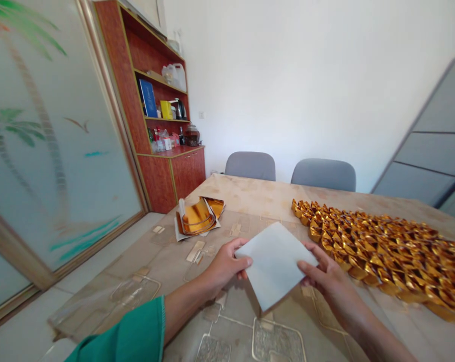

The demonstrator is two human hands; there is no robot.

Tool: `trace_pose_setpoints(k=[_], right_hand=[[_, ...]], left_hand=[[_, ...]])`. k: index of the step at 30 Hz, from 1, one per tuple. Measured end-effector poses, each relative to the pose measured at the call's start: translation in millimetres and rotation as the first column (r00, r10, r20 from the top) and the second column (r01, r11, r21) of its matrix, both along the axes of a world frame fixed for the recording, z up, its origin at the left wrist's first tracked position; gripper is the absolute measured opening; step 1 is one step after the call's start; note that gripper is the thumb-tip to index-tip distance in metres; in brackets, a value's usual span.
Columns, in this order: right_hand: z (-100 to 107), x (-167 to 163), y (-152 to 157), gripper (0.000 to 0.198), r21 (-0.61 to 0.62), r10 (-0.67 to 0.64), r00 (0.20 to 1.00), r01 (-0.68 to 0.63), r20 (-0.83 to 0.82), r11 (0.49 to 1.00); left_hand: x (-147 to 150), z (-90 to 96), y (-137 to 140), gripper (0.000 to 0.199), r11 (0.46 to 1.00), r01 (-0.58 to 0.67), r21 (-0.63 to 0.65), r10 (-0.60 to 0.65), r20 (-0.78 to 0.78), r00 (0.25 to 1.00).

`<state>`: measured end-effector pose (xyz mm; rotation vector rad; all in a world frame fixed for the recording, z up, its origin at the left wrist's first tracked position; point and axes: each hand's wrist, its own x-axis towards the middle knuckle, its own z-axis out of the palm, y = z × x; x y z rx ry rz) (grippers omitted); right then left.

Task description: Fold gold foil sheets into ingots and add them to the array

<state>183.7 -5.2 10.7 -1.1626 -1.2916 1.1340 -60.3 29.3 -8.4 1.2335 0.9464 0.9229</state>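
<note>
Between my two hands is a square sheet of paper (275, 265), its pale whitish side up and one corner pointing toward me. My left hand (227, 261) pinches its left corner, thumb on top and fingers beneath. At the right corner my right hand (323, 269) grips it the same way. The sheet is held just above the table; its underside is hidden. Beyond my left hand lies a loose, curled stack of gold foil paper (199, 216) with pale backs. To the right of my right hand stand many folded gold paper ingots (378, 246) in close rows.
A patterned cover lies over the table (246, 196). Two grey chairs, one at the left (250, 166) and one at the right (323, 174), stand behind its far edge. A red-brown shelf cabinet (170, 176) and a frosted sliding door (61, 151) are on the left.
</note>
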Motion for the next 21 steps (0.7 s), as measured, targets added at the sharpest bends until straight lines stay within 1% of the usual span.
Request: trace_pose_setpoints(k=[2,3,4,6,7,8,9,11,13,15,17,18,21], right_hand=[[5,9,-9,0.060,-0.046,0.086,0.996,-0.086,0.002,0.995],[8,14,-14,0.065,-0.052,0.135,0.991,-0.133,0.017,0.990],[10,21,-20,0.064,-0.060,0.192,0.980,-0.189,0.052,0.980],[13,33,-30,0.058,-0.065,0.318,0.932,-0.312,0.172,0.948],[13,39,-34,0.060,-0.054,0.358,0.896,-0.357,0.265,0.933],[12,44,-37,0.065,-0.044,0.368,0.849,-0.380,0.379,0.924],[10,48,-39,0.068,-0.030,0.355,0.792,-0.393,0.497,0.919],[3,53,-41,0.073,0.005,0.287,0.661,-0.403,0.694,0.915],[-4,56,-41,0.076,0.014,0.249,0.552,-0.427,0.796,0.904],[-11,59,-41,0.088,-0.004,0.254,0.485,-0.459,0.837,0.889],[-16,58,-41,0.098,0.009,0.247,0.453,-0.492,0.857,0.871],[-17,56,-40,0.098,0.038,0.229,0.448,-0.513,0.864,0.858],[-21,44,-36,0.082,0.172,0.120,0.469,-0.534,0.875,0.828]], left_hand=[[-2,1.9,0,0.038,0.997,0.071,-0.016,-0.071,-0.030,0.997],[-2,3.1,-2,0.040,0.992,0.123,-0.038,-0.124,-0.033,0.992],[-1,4.0,-3,0.044,0.983,0.175,-0.064,-0.176,-0.026,0.984],[1,5.1,-7,0.051,0.959,0.260,-0.113,-0.262,-0.002,0.965],[1,5.1,-9,0.054,0.948,0.291,-0.129,-0.292,0.009,0.956],[2,4.7,-10,0.055,0.939,0.314,-0.140,-0.315,0.015,0.949],[3,4.2,-11,0.056,0.930,0.336,-0.149,-0.338,0.015,0.941],[2,3.0,-11,0.056,0.916,0.367,-0.162,-0.373,-0.002,0.928],[1,2.5,-9,0.054,0.909,0.378,-0.176,-0.387,-0.022,0.922],[-1,3.3,-8,0.053,0.915,0.358,-0.187,-0.370,-0.031,0.929],[-4,5.0,-6,0.053,0.929,0.315,-0.196,-0.325,-0.023,0.945],[-5,6.1,-5,0.053,0.935,0.292,-0.201,-0.301,-0.012,0.954],[-7,9.5,-3,0.053,0.937,0.264,-0.228,-0.262,0.039,0.964]])
